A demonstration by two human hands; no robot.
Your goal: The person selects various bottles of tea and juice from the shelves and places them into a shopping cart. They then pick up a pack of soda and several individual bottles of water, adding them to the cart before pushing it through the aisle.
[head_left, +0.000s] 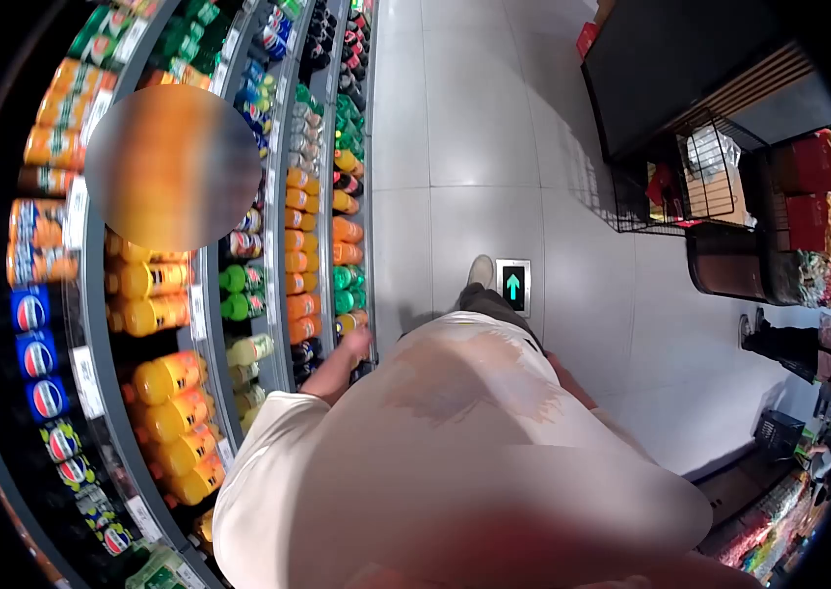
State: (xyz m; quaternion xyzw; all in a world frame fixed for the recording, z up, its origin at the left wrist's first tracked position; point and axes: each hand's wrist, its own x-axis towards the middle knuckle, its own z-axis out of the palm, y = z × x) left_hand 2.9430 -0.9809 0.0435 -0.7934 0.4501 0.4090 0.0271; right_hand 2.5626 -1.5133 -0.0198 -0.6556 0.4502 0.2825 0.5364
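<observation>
My left hand [358, 342] hangs at my side, close to the lower shelves of bottled drinks. Its fingers look loosely curled, and I see nothing in them. Nearest to it are orange soda bottles [303, 329] and dark bottles [306, 351] on the shelf. On the other side, a strip of my right forearm [572, 381] shows along the edge of my pale shirt [455, 471]. The fingers of that hand are hidden.
Shelves [281, 196] of bottles and cans run along the left. One shoe [480, 270] steps beside a lit green floor arrow [513, 286] on grey tiles. To the right are a wire basket [710, 172], display stands and another person's dark-clothed legs [783, 346].
</observation>
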